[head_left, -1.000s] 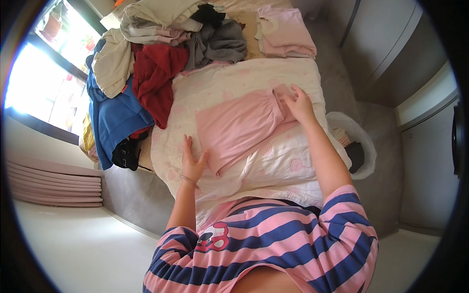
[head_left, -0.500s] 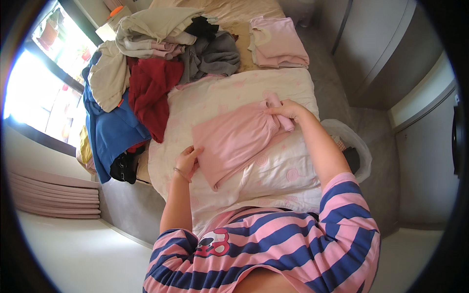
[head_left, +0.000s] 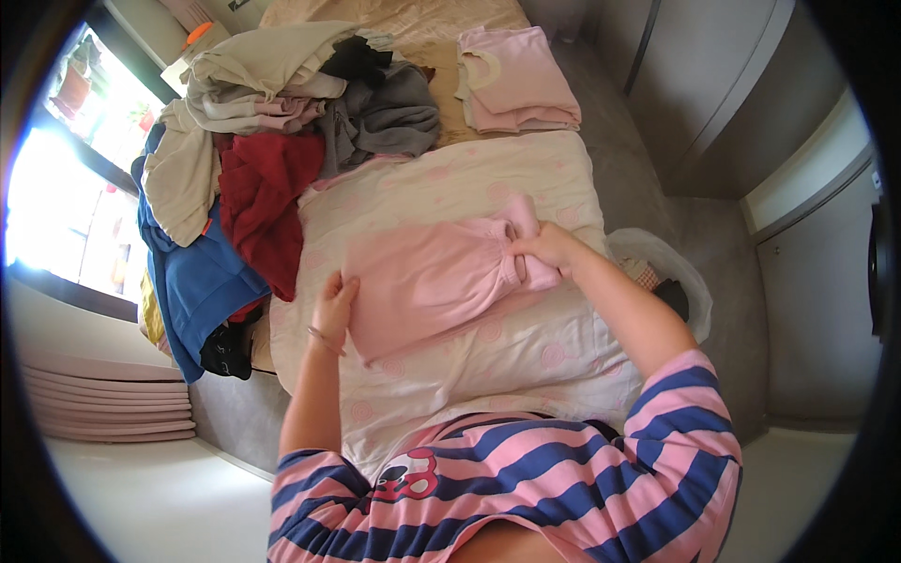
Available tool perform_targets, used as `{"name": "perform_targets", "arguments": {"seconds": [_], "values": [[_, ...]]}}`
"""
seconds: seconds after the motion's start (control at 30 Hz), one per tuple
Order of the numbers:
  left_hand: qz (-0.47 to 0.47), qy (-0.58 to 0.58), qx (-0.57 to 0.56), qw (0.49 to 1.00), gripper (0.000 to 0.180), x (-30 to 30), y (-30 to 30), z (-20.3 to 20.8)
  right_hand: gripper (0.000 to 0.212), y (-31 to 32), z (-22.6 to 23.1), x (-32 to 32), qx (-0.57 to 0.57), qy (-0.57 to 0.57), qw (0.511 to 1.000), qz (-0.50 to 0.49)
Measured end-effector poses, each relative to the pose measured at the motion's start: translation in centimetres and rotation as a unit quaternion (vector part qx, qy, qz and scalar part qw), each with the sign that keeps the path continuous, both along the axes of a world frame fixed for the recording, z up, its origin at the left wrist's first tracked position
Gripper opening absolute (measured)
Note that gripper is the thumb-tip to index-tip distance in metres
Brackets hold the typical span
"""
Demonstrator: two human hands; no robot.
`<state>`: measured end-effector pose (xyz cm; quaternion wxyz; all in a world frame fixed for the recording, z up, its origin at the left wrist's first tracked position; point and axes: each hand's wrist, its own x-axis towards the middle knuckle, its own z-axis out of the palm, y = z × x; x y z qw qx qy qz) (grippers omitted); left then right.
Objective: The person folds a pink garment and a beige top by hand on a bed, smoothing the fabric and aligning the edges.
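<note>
Folded pink pants point(head_left: 422, 281), with a gathered elastic waist at the right end, are stretched between my two hands over a white cloth with pink patterns point(head_left: 413, 385). My left hand point(head_left: 332, 302) pinches the left edge with thumb and fingers. My right hand point(head_left: 549, 248) grips the gathered waist end, its fingers partly hidden by the fabric. Part of the waist end is turned over near the right fingers.
A heap of clothes lies at the far left, including a red garment point(head_left: 267, 197), a blue garment point(head_left: 202, 291) and a grey one point(head_left: 380, 122). Folded pink clothes point(head_left: 521, 80) sit at the far right. A clear plastic bag point(head_left: 690, 272) stands right of the bed.
The pants have been pulled a little to the left and look flatter and more spread out. My left hand has shifted left with their edge; my right hand keeps its grip.
</note>
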<state>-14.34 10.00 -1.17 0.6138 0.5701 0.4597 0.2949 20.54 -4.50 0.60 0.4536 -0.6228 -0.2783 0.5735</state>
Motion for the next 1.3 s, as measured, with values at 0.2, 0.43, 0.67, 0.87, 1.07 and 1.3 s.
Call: {"name": "perform_targets", "arguments": {"seconds": [0.2,0.43,0.67,0.87,1.07,1.3], "values": [[-0.104,0.192,0.274,0.937,0.029,8.2,8.8,7.1,0.049,-3.6,1.4,-1.8,0.065,0.172,0.966,-0.181],[-0.168,0.313,0.475,0.805,0.032,27.5,17.7,15.7,0.054,2.4,2.3,-0.8,0.239,0.223,0.895,-0.305],[-0.103,0.357,0.611,0.699,0.047,44.7,24.1,22.2,0.058,18.7,2.5,7.5,0.362,0.219,0.785,-0.453],[-0.209,0.359,0.581,0.7,0.053,49.0,22.6,7.6,0.051,24.6,-3.0,14.0,0.231,0.199,0.786,-0.539],[-0.21,0.016,0.579,0.788,0.042,45.2,22.8,-1.7,0.044,24.8,-4.4,13.1,0.296,0.123,0.81,-0.492],[-0.237,0.162,0.702,0.652,0.045,42.8,14.6,-0.2,0.037,16.3,-4.3,12.7,0.179,0.194,0.894,-0.363]]}}
